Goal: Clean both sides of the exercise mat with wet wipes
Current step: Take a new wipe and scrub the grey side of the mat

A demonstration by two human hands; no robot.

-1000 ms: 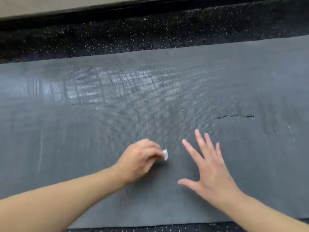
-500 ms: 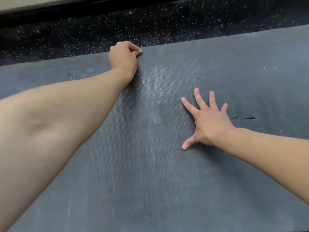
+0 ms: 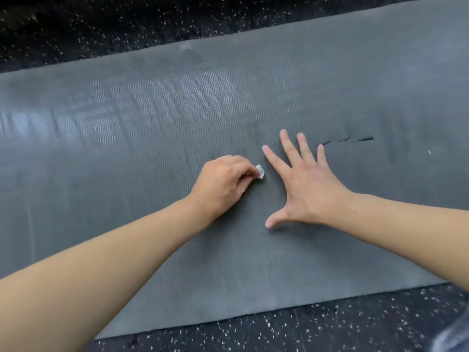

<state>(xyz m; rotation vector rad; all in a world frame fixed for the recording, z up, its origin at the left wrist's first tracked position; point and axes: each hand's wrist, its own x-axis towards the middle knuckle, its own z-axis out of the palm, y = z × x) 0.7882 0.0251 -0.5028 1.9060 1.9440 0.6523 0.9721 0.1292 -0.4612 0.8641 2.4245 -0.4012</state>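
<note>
A dark grey textured exercise mat (image 3: 152, 118) lies flat across the floor and fills most of the view. My left hand (image 3: 220, 184) sits near the mat's middle with its fingers curled round a small wadded white wet wipe (image 3: 260, 171), which it holds down on the mat. Only a corner of the wipe shows past the fingers. Just to its right, my right hand (image 3: 304, 184) lies flat on the mat, fingers spread and thumb out. Shiny wet streaks mark the mat's far left part.
Black rubber floor with white specks (image 3: 355, 323) borders the mat's near edge and also its far edge (image 3: 101, 26). Three short dark tears (image 3: 365, 140) cut the mat to the right of my right hand.
My left hand has drawn the wipe back from the mat's far edge to the middle, beside my right hand. My right hand stays flat on the mat. The view has tilted nearer.
</note>
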